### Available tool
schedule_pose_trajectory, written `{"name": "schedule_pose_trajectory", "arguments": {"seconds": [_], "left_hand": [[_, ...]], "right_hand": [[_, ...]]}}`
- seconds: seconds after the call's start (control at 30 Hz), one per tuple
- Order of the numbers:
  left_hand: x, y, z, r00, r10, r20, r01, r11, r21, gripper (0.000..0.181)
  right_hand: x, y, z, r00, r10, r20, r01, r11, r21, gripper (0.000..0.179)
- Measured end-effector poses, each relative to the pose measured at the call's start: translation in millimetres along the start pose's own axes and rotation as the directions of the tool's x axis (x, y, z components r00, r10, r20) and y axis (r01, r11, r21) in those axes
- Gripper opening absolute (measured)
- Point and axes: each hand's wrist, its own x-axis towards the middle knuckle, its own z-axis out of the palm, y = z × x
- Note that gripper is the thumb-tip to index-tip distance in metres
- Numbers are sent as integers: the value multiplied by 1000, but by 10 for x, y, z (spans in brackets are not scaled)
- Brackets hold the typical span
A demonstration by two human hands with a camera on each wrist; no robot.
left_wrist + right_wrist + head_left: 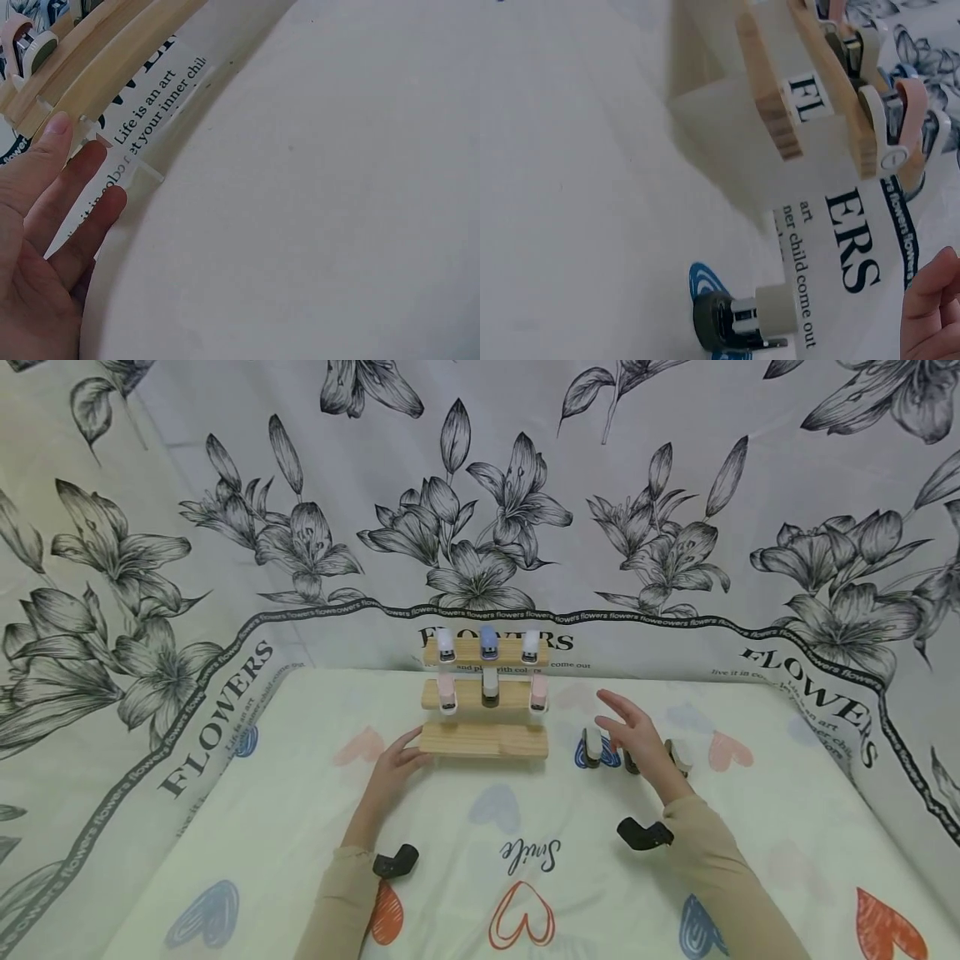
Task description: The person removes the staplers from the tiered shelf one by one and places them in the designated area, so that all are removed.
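Note:
A three-tier wooden rack (pixel 483 741) stands at the back middle of the table. Its top shelf bears two white mini staplers (pixel 446 645) and a blue mini stapler (pixel 489 642); the middle shelf bears two pink-and-white ones (pixel 538 692) and a dark green and cream one (pixel 490 687). My left hand (pixel 392 771) rests at the bottom shelf's left end, thumb against the wood, fingers loosely extended. Right of the rack, my right hand (pixel 641 739) hovers with spread fingers above more staplers, including a dark green and cream mini stapler (pixel 742 319), partly hiding them.
Another cream-topped stapler (pixel 678 756) lies just right of my right hand. A flower-printed cloth (pixel 480 527) hangs behind the rack. The white tablecloth (pixel 450 843) has printed hearts and lettering. Black wrist mounts (pixel 645 833) stick out inward from both sleeves.

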Motion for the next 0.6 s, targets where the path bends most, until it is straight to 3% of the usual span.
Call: {"name": "schedule_pose_trajectory", "arguments": {"seconds": [0.17,0.27,0.6], "left_hand": [[59,-141,-14,1000,-14,-8,14,1000,2,61],[82,-204,-17,1000,9,-14,-9,1000,17,63],[92,-213,-10,1000,20,-16,-20,1000,-1,63]], "right_hand": [[96,-50,188,1000,-22,-6,22,1000,-15,54],[149,-78,288,1000,-3,-7,3,1000,-27,53],[341,-142,570,994,108,25,-108,994,20,65]]}}
